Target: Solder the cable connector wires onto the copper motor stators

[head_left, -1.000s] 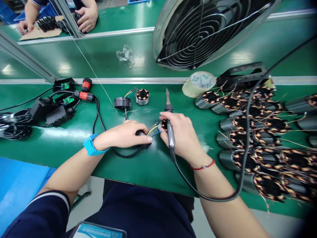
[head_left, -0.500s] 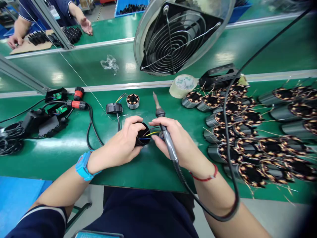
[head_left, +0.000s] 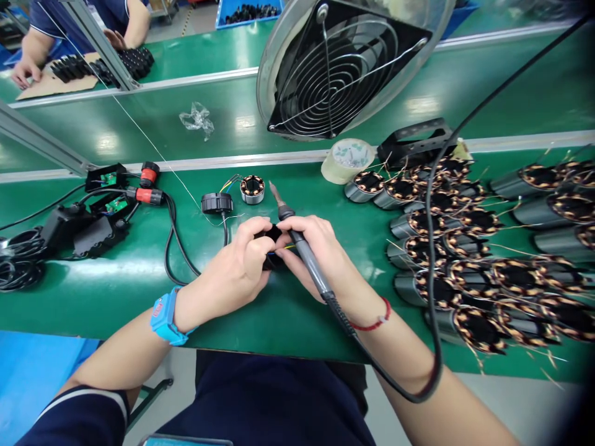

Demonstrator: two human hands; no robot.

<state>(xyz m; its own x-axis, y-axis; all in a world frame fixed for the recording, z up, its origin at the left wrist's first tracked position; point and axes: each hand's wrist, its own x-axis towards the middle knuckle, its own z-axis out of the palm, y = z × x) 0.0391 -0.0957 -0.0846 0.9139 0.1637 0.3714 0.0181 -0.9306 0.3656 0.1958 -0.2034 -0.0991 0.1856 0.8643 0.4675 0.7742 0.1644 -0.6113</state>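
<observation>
Counted in front of the fan (head_left: 334,68), leftmost first: 2 red connectors (head_left: 149,197), 1 black cap (head_left: 216,202), 1 loose stator (head_left: 252,189). Nearer than these from the fan, left hand (head_left: 235,269) curled tight around 1 black housing (head_left: 273,235), right hand (head_left: 334,260) clenched on 1 soldering iron (head_left: 303,249). Long axis diagonal, tip aimed away and leftward, toward the fan's left rim.

stators (head_left: 469,248) right of hands, fan (head_left: 334,68) behind

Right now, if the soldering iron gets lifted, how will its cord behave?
The cord sags in a loose loop from the soldering iron in the right hand, so probably floppy, trailing. It passes over stators lying on their sides; may snag stray leads or roll one.
</observation>
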